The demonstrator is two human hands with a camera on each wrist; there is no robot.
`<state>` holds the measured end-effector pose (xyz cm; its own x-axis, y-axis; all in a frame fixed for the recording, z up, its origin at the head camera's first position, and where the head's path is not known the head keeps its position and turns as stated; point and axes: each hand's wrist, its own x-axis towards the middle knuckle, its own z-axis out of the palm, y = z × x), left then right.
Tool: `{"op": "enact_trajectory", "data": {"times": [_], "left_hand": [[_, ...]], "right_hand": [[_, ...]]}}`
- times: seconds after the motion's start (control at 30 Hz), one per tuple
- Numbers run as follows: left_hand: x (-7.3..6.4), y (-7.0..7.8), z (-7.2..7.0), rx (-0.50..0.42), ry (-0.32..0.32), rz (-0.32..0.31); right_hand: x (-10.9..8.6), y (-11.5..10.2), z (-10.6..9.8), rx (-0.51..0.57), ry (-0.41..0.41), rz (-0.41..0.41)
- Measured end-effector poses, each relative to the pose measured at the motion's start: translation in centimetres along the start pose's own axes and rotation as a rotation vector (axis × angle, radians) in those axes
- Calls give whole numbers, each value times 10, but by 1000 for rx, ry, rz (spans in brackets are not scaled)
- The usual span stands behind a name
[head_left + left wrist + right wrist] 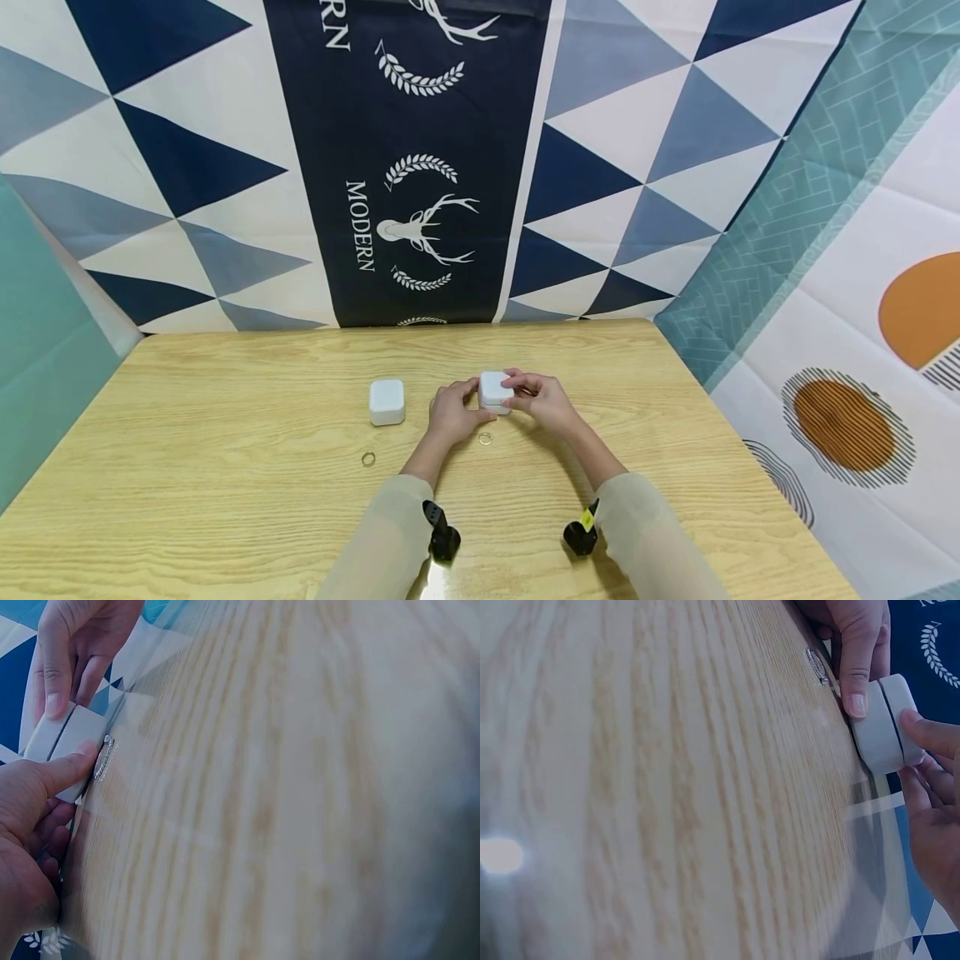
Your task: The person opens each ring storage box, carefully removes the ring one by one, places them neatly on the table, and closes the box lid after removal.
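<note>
A small white ring box [493, 392] with rounded corners stands on the table, a dark seam dividing its lid [901, 697] from its base [876, 739]. My left hand [452, 413] grips the base from the left, thumb along the near side. From the right, my right hand [546, 402] pinches the lid, thumb at the front and fingers behind. The lid sits on the base; what is inside is hidden. Just in front of the box lies a ring [485, 438], which looks studded in the left wrist view.
A second white box [387, 402] stands to the left of my left hand. Nearer to me lies another ring [368, 459]. The wooden table [225, 467] ends at a patterned cloth backdrop [420, 250] behind and at the sides.
</note>
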<state>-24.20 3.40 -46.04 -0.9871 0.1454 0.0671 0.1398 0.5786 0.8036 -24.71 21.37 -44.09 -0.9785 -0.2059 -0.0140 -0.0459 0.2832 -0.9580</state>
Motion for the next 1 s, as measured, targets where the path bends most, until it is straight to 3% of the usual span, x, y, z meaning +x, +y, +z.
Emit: {"op": "enact_trajectory", "data": {"times": [0.53, 0.83, 1.0], "left_hand": [[-2, 1, -1, -18, -3, -12], [-1, 0, -2, -28, -9, -36], [-1, 0, -1, -12, -34, -20]], "right_hand": [[-4, -2, 3, 40, -17, -2], [-5, -2, 4, -24, -29, -11], [-7, -1, 2, -49, -26, -14]]}}
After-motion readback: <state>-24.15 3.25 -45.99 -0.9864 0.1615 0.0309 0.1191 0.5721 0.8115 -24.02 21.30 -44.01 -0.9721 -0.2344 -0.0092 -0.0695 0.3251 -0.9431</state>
